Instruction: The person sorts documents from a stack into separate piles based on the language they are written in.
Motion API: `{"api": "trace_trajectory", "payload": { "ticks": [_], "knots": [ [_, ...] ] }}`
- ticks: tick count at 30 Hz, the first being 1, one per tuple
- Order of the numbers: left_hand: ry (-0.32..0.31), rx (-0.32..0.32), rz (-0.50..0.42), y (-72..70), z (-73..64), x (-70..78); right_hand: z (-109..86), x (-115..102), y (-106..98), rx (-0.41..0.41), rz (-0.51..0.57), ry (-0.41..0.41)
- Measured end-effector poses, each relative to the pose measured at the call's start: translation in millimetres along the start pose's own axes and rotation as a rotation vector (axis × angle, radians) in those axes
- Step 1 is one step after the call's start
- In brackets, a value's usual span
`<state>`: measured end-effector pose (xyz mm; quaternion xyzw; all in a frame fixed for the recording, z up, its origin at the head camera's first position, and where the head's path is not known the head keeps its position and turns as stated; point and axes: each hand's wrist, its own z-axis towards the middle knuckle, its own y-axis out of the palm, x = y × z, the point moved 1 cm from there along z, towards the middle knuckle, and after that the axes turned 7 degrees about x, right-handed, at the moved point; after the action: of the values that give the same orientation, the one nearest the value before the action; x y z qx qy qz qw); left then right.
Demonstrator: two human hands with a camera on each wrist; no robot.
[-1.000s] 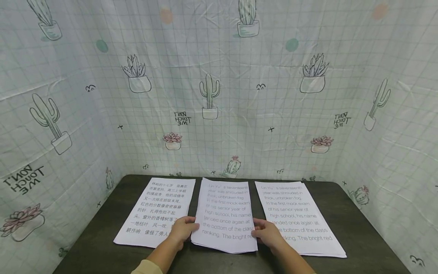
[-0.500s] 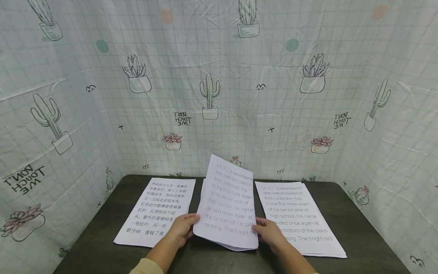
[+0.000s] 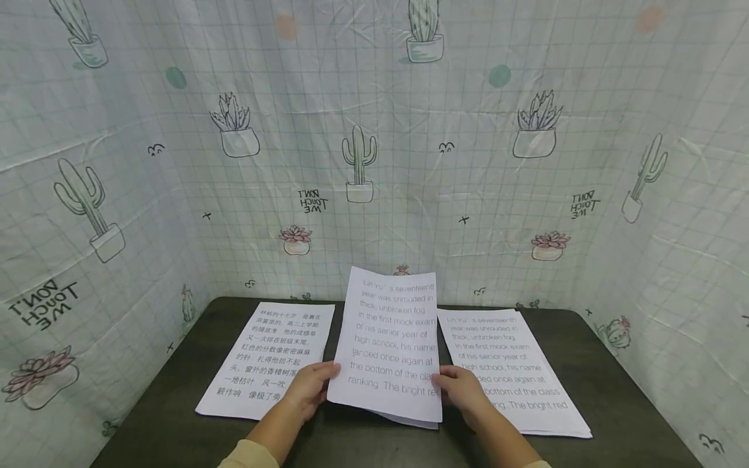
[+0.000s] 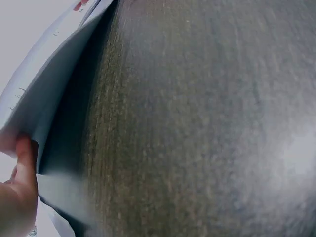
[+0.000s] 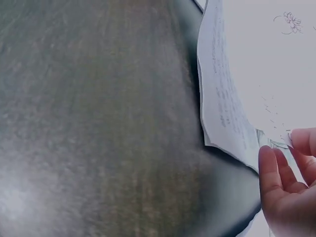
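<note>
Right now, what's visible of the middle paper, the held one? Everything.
The held paper is white with grey English print. It's tilted up, far edge raised, with more paper showing beneath its near edge. The left hand and right hand pinch its opposite sides near the bottom. Sheet count: can't tell.

Pale glare on dark tabletop [image 4: 197, 128]

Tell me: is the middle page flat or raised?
Raised: left hand and right hand hold the page, its top edge overlapping the curtain.

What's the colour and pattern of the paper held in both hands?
White paper with rows of grey printed text; best seen in the head view.
</note>
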<state>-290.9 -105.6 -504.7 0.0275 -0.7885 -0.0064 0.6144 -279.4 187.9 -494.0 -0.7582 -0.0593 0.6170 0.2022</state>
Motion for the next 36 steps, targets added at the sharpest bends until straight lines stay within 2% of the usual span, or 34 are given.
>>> {"api": "trace_trajectory", "payload": {
  "ticks": [7,11,15,20,29,36],
  "knots": [
    [-0.005,0.059,0.085,-0.2,-0.7,7.0,-3.0,-10,-6,-0.013,0.066,-0.014],
    [0.021,0.052,0.113,1.6,-1.3,12.2,-2.3,-14,-10,-0.029,0.1,-0.029],
    [0.057,0.017,0.062,4.8,-1.9,15.1,-1.1,-17,-16,-0.043,0.14,-0.034],
    [0.064,-0.05,-0.051,12.0,-1.8,18.3,0.3,-18,-26,-0.054,0.162,-0.048],
    [0.11,-0.187,-0.13,32.6,1.3,30.6,1.2,-16,-56,-0.097,0.208,-0.05],
    [0.102,-0.243,-0.179,53.4,-0.8,38.0,4.4,-11,-85,-0.151,0.251,-0.049]
  ]
}}
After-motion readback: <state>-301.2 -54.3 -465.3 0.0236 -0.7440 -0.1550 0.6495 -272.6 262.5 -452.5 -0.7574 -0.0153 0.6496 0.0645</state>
